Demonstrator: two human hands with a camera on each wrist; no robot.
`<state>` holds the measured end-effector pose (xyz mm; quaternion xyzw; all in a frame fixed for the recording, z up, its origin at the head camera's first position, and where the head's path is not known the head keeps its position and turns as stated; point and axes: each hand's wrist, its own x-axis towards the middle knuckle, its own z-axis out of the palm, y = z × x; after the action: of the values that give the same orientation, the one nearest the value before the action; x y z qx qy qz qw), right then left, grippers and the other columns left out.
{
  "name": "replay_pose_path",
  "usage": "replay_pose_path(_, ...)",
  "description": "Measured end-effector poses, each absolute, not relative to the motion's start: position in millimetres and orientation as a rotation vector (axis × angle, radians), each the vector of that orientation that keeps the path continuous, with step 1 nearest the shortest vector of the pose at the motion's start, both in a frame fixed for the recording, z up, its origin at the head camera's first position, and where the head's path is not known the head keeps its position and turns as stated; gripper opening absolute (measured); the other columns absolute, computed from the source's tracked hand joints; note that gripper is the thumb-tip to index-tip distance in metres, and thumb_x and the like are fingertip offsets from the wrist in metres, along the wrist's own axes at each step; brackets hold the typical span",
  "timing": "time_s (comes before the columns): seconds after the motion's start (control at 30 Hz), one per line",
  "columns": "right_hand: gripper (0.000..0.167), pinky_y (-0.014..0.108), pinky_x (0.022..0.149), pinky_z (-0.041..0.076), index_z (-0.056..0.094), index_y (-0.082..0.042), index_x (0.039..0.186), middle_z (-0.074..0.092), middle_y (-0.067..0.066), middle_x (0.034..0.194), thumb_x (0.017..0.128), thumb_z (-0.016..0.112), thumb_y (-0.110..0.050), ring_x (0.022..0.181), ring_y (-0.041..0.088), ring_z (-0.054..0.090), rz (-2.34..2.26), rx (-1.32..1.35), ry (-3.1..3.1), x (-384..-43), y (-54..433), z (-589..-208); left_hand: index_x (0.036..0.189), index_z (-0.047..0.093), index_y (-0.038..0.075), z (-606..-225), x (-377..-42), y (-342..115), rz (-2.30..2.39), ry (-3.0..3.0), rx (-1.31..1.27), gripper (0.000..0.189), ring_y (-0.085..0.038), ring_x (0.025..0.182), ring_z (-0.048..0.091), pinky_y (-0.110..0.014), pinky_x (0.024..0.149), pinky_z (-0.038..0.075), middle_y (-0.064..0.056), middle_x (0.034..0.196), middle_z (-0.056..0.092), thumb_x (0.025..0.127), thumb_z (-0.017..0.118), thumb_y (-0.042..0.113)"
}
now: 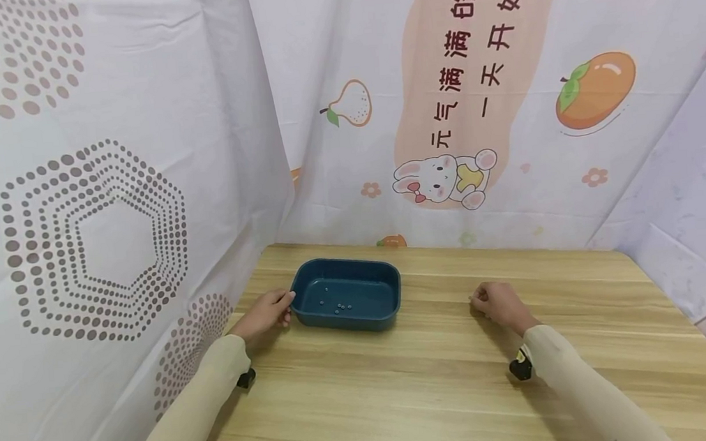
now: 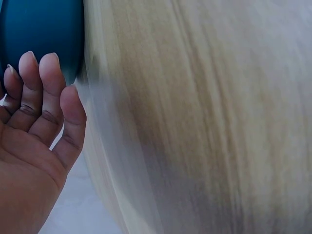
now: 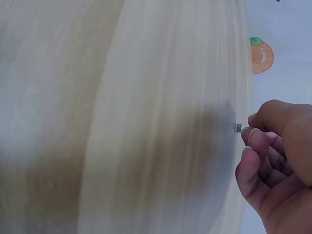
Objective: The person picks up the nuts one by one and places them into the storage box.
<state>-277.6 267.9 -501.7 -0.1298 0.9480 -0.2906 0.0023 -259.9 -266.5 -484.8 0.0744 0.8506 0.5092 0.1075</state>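
A dark blue rectangular basin point(image 1: 348, 322) sits on the table, with several tiny metal nuts point(image 1: 342, 307) on its floor. My left hand point(image 1: 268, 312) holds the basin's left end, thumb at the rim. In the left wrist view the fingertips point(image 2: 48, 63) lie against the blue wall; the thumb is hidden there. Well to the right of the basin, my right hand point(image 1: 497, 304) pinches a small silvery metal piece point(image 3: 239, 127) between thumb and forefinger. It has a blocky end pointing away from the fingertips, and its other end is covered by them. The remaining fingers curl inward.
The wood-grain table point(image 1: 367, 387) ends at the back against a printed cloth point(image 1: 349, 179). Another white cloth point(image 1: 121, 381) hangs close along the left side, beside the left arm. Small dark wrist cameras point(image 1: 520, 365) sit on both wrists.
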Motion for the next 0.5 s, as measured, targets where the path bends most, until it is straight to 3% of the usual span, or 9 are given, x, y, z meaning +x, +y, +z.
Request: replay_pose_path(0.5,0.011,0.034,0.065,0.055,0.071,-0.003,0.097,0.072,0.007,0.090,0.100,0.063,-0.009,0.076,0.017,0.065,-0.873,-0.496,3.035,-279,257,-495,0.091,0.056,0.003,-486,-260,-268,1.502,2.506,0.233,0.038,-0.022,0.071,0.058,-0.035,0.068,0.057,-0.011,0.081,0.059,0.113,0.045,0.032)
